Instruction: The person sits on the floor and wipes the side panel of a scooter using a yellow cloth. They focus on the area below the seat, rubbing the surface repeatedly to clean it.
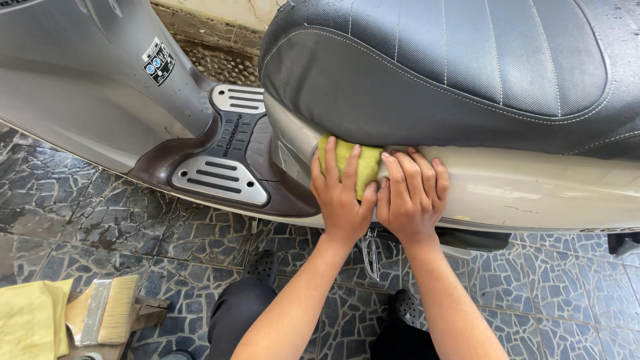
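Left hand (340,197) presses a yellow-green cloth (365,163) flat against the scooter's side panel (527,190), fingers spread over it; right hand (413,197), at its 3 o'clock, braces with fingers flat, holding nothing.

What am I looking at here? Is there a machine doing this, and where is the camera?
No machine works here: these are a person's two bare hands, seen from a camera worn on their head and looking down. That is why the arms come in from the bottom edge and you see their knees and dark shoes.

In front of them stands a scooter with a silver body, a dark grey stitched seat and a brown footboard with metal tread plates.

The left hand presses a yellow-green cloth against the body panel just under the seat. The right hand lies flat beside it, touching the panel and the cloth's edge.

On the wet stone-patterned floor, at lower left, lie a wide paintbrush and a yellow cloth.
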